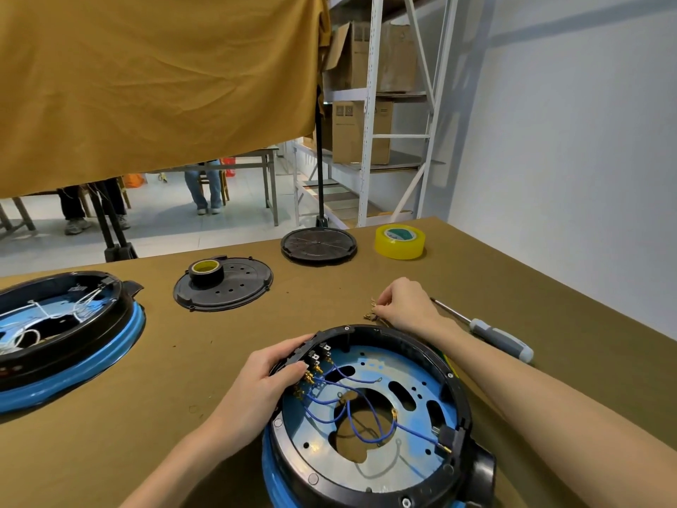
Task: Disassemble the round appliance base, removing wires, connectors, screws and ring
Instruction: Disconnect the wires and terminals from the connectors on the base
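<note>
Two hands at work. Round appliance base in lower centre of frame, open side up, blue wires inside. Left hand grips its left rim, thumb at connector block. Right hand just beyond far rim, fingers pinching small brass connectors on table. Screwdriver right of it. Bare table between base and black cover. Yellow tape roll near far edge.

round black-and-blue appliance base lies open, blue wires inside.
</note>
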{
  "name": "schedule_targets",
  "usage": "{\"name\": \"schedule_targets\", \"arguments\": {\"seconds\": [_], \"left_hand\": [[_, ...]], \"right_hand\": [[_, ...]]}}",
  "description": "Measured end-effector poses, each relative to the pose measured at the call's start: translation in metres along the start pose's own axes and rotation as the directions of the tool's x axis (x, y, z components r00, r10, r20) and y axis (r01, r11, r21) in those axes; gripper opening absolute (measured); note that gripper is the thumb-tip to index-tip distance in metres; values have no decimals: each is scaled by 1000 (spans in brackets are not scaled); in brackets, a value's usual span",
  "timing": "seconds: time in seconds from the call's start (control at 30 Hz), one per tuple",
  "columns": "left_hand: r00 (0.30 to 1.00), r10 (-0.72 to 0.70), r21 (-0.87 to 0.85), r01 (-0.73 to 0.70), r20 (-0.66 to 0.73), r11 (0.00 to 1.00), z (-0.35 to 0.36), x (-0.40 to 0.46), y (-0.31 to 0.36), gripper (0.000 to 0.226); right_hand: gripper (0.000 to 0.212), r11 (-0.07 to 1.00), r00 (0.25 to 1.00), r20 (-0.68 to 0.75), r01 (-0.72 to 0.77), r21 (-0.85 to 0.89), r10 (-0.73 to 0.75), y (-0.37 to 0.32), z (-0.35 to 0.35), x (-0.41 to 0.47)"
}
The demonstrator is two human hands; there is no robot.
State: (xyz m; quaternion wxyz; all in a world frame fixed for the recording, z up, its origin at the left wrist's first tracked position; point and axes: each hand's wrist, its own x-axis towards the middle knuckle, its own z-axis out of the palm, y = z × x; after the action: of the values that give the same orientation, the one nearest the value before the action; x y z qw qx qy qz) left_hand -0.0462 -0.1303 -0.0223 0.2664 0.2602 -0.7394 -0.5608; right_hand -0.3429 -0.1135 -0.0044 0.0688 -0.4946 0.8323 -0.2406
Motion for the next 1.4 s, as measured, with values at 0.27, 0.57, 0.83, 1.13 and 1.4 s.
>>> {"name": "schedule_targets", "arguments": {"seconds": [0.27,0.57,0.83,1.13,1.4], "left_hand": [[999,4,-16,-4,-46,1000,1,-1,-4,37],[977,81,-87,-99,-196,991,9,-11,-10,39],[992,67,-58,-74,-106,996,8,-14,-14,49],[990,67,-31,-71,-122,997,8,-14,-13,49],[989,68,-22,-71,-131,997,9,-12,-10,50]], "right_hand": [[12,891,916,-204,389,233,-346,-46,-33,-62],[30,877,853,210,475,68,-478,-83,-14,-134],[18,882,869,154,465,70,-470,-90,-7,-134],[18,843,842,62,531,89,-536,-92,2,-135],[17,864,866,60,487,129,-497,-90,3,-134]]}}
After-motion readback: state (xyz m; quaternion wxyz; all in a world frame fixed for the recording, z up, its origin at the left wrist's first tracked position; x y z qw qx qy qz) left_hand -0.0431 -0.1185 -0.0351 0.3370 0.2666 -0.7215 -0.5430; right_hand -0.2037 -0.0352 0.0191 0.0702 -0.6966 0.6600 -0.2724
